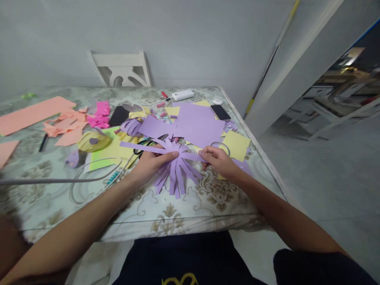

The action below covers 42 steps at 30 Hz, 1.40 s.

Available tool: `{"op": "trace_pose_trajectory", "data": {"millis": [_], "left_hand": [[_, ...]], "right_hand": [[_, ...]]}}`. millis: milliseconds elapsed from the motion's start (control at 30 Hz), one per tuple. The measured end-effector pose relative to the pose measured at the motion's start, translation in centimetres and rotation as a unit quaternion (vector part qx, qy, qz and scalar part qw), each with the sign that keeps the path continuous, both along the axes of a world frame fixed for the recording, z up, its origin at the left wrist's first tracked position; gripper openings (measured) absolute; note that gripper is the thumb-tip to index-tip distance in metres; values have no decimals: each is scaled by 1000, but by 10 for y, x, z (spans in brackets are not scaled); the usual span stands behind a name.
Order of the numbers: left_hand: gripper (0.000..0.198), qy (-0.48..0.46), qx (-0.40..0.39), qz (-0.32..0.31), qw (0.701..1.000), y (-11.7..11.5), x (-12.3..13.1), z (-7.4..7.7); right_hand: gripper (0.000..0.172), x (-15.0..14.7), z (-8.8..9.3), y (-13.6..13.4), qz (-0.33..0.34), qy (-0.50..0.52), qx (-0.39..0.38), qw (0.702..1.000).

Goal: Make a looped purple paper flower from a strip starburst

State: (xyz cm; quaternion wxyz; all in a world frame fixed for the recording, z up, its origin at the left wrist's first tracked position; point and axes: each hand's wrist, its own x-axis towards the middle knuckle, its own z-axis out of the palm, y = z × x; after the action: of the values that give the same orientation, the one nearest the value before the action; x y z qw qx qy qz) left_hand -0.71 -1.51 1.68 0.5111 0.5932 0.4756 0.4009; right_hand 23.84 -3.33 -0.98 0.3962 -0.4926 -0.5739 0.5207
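My left hand [154,160] pinches the middle of a purple paper cut into strips [177,174], its thumb pressed on the centre. The strips fan out and several hang down over the table's near side. With finger and thumb, my right hand [218,160] grips the end of one strip on the right side of the same paper. Behind my left hand lie black-handled scissors [139,147], partly covered by the strips. Larger purple sheets [202,123] lie just beyond both hands, and a yellow paper square [236,145] is to the right of my right hand.
A cable [59,181] runs in from the left and loops near my left forearm. Around it are orange paper [35,114], pink paper pieces [101,114], yellow curled paper [93,141] and a black marker [43,142]. Farther back are a phone [220,112], a white power bank [183,95] and a chair [121,61].
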Motion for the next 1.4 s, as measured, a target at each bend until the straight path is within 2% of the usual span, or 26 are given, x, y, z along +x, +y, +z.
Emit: {"op": "trace_pose_trajectory", "data": {"millis": [300, 467, 833, 1167, 1400], "left_hand": [[35, 51, 36, -25, 998, -1, -3, 4], [34, 26, 33, -43, 998, -1, -5, 1], [37, 31, 32, -27, 999, -2, -2, 7], [33, 12, 2, -9, 1000, 1, -2, -1], [29, -3, 8, -12, 1000, 1, -2, -1]], "right_hand": [[47, 0, -1, 1, -10, 4, -3, 1000], [47, 1, -1, 1, -6, 0, -3, 1000], [45, 0, -2, 2, -17, 22, -5, 1000], [49, 1, -1, 1, -13, 3, 7, 1000], [47, 1, -1, 1, -15, -3, 0, 1000]]}}
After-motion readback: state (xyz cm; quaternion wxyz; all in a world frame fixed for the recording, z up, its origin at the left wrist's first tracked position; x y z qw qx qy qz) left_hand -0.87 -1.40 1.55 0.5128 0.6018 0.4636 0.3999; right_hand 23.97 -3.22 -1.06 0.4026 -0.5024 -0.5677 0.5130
